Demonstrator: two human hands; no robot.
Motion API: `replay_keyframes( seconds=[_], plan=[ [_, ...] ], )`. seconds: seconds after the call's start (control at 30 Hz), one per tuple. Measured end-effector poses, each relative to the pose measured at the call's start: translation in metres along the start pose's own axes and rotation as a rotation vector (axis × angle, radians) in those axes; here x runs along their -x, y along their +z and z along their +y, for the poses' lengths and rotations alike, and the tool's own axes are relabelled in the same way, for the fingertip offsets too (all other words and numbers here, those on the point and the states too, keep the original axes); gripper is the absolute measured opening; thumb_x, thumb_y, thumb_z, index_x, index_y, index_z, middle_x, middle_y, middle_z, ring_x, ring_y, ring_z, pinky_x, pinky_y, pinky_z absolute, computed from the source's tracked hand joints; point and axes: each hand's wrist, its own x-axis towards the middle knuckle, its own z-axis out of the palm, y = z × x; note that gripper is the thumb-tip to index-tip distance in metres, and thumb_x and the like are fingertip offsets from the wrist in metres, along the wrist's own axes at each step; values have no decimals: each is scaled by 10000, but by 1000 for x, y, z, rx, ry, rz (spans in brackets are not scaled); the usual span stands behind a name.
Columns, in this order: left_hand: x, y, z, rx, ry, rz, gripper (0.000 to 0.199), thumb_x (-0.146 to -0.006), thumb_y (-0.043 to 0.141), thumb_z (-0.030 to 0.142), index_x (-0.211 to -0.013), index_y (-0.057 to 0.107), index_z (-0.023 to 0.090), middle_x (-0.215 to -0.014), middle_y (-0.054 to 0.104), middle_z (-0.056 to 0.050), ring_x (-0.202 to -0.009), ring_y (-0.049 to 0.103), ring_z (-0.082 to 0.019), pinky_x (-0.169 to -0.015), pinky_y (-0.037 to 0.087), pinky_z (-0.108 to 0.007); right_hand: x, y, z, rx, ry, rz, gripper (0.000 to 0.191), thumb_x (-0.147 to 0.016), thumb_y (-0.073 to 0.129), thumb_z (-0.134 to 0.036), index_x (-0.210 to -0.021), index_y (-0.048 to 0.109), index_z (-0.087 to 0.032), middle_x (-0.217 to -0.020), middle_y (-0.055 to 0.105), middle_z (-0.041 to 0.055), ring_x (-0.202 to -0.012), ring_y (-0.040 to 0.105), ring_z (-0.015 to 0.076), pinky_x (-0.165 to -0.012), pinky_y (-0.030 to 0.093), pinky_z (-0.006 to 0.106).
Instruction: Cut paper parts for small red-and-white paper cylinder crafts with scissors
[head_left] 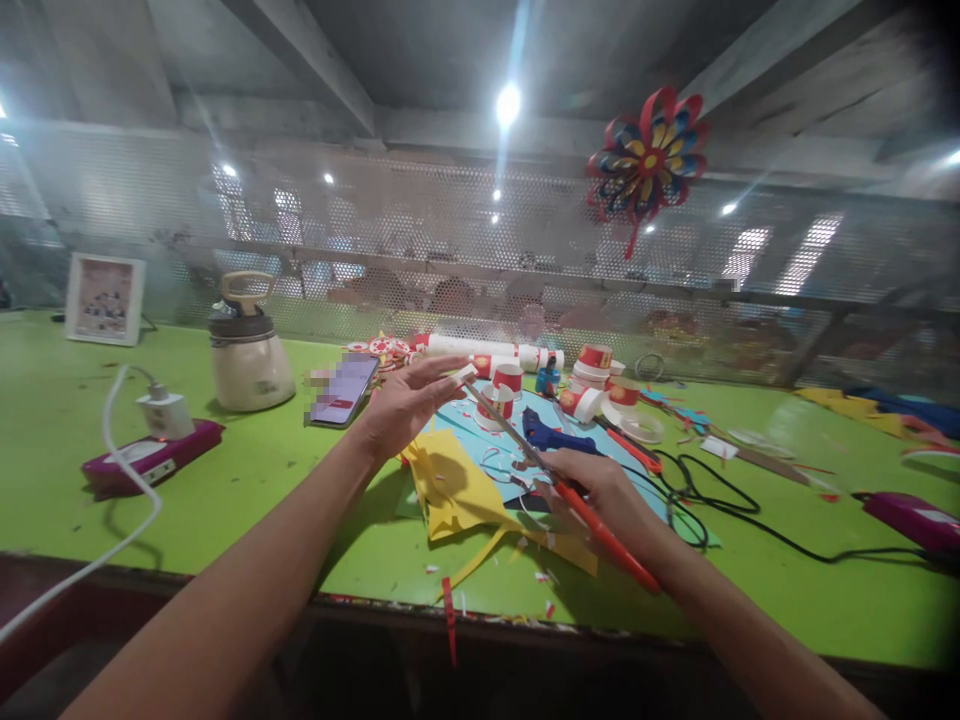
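Observation:
My left hand (405,402) reaches over the work area, its fingers closed on a small white piece of paper (466,375). In my right hand (592,475) is a pair of scissors (606,532) with orange-red handles. The scissor blades slant up and left, their tips close to the white piece; whether they touch it I cannot tell. Below both hands lies a crumpled yellow sheet (457,488) on light blue sheets (637,490). A dark blue glue gun (555,434) rests just beyond my right hand. Cut red-and-white paper cups (508,380) stand past the fingertips.
On the green table (300,540) are a phone (345,390), a beige jug (251,365), a purple power strip (154,462) with a white charger, and a framed picture (105,298). Black cord (780,540) runs rightward to another purple strip (911,522). A paper flower (649,162) hangs above.

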Motion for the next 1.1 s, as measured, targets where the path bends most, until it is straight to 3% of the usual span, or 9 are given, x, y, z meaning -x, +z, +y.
replay_keyframes(
  seconds=[0.43,0.63,0.83,1.1],
  plan=[
    [-1,2,-2,37,-19,5,285,-765,714,227,-1048,712,191,-1101,701,-109,-1066,624,-241,-915,477,-366,2,0,2,40,5,-2,181,-826,464,-109,-860,638,-143,-702,600,33,-630,515,175,-594,389,270],
    [1,1,2,75,-52,-38,335,-760,708,189,-1094,693,180,-1141,683,-118,-1079,617,-275,-966,456,-431,-2,0,3,-16,16,-30,176,-822,469,-182,-804,638,-136,-742,628,55,-639,535,169,-585,409,254],
    [4,0,5,110,-100,-96,397,-733,707,150,-1130,680,149,-1107,688,-132,-1081,604,-311,-956,460,-474,-2,-3,-2,-84,41,-67,195,-812,480,-212,-879,644,-129,-716,589,25,-602,494,139,-542,395,225],
    [3,1,7,126,-92,-73,394,-719,702,124,-1112,685,154,-1089,687,-126,-1080,606,-305,-954,459,-477,-1,-7,-3,-151,104,-110,116,-824,498,-205,-804,606,-168,-615,472,-40,-524,409,106,-480,366,206]
  ],
)
